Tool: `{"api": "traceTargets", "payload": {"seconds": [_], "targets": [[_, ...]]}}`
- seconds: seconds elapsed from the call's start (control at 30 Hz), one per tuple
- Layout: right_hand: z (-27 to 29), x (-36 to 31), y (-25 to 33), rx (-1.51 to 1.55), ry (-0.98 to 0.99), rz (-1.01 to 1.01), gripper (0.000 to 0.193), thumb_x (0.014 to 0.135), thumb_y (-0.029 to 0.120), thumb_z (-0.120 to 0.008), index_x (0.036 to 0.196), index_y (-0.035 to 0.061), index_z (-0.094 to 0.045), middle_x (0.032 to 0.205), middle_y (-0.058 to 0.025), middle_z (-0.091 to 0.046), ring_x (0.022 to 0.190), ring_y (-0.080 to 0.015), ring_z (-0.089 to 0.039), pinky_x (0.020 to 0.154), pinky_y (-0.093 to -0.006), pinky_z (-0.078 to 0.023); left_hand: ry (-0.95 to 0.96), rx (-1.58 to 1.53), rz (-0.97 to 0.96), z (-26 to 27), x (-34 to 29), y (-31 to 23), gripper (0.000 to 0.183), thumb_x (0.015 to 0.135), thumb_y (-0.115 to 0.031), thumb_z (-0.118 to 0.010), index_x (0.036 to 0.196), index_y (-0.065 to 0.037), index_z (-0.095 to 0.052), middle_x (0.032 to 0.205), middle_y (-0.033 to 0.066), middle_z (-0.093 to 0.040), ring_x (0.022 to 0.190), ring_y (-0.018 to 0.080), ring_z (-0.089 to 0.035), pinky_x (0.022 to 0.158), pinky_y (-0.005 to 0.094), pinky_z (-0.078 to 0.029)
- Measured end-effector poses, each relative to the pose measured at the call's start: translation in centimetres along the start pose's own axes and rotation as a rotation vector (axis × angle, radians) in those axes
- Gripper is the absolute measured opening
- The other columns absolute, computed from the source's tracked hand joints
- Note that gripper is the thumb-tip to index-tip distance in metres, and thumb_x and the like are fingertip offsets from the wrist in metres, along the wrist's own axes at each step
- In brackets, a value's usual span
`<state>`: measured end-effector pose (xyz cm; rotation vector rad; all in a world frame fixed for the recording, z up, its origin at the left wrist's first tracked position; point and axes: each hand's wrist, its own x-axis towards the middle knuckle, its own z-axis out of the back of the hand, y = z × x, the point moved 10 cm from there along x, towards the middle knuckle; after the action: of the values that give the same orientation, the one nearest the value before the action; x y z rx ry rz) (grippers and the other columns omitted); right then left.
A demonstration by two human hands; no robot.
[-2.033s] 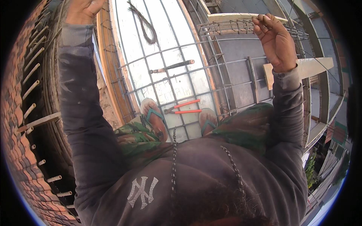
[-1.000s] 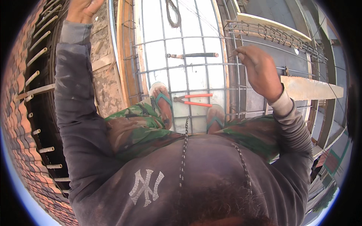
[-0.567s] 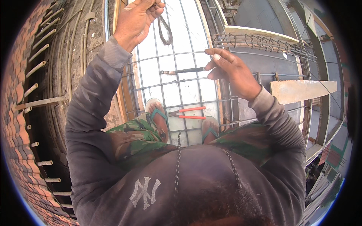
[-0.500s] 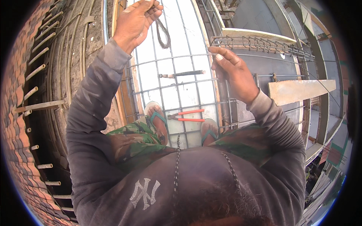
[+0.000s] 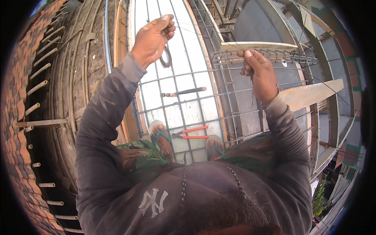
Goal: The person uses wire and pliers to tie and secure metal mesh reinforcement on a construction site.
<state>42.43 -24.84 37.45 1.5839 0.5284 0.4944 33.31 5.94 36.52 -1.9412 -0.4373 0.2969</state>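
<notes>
Pinching thin wire [image 5: 252, 92], nearly closed: left hand [image 5: 152, 41] at eleven o'clock, right hand [image 5: 260, 72] at two.
One lettered emblem [image 5: 153, 203], one dark-handled tool [image 5: 188, 91], one pair of pincers [image 5: 194, 137].

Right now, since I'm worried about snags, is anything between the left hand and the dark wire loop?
Nothing visible stands between the left hand and the dark wire loop: the hand overlaps part of the loop in this view. The dark-handled tool lies apart, nearer the feet. The height gap cannot be judged.
</notes>
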Motion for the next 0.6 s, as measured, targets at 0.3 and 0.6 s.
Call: {"api": "traceTargets", "payload": {"seconds": [0.3, 0.6], "targets": [[-9.8, -5.7, 0.3, -0.030, 0.774, -0.163, 0.030, 0.112, 0.027, -0.049, 0.104, 0.0030, -0.066, 0.069, 0.0019, -0.051, 0.064, -0.0068, -0.049, 0.059, -0.0242, -0.040, 0.024, -0.048, -0.037, -0.3, -0.5, -1.4, 0.036, 0.108, -0.028, -0.063, 0.128, 0.003, -0.062, 0.101, 0.0025, -0.058, 0.097, 0.0151, -0.057, 0.090, 0.0295, -0.052], [-7.0, -2.2, -2.7, -0.454, 0.590, 0.059, 0.035, 0.114, 0.027, -0.046, 0.103, 0.0027, -0.068, 0.069, 0.0038, -0.047, 0.064, -0.0058, -0.041, 0.060, -0.0238, -0.038, 0.058, 0.037, -0.131, -3.0, -0.2, -2.8, 0.034, 0.107, -0.029, -0.064, 0.120, 0.002, -0.065, 0.099, 0.0039, -0.061, 0.095, 0.0135, -0.057, 0.087, 0.0293, -0.051]]}}
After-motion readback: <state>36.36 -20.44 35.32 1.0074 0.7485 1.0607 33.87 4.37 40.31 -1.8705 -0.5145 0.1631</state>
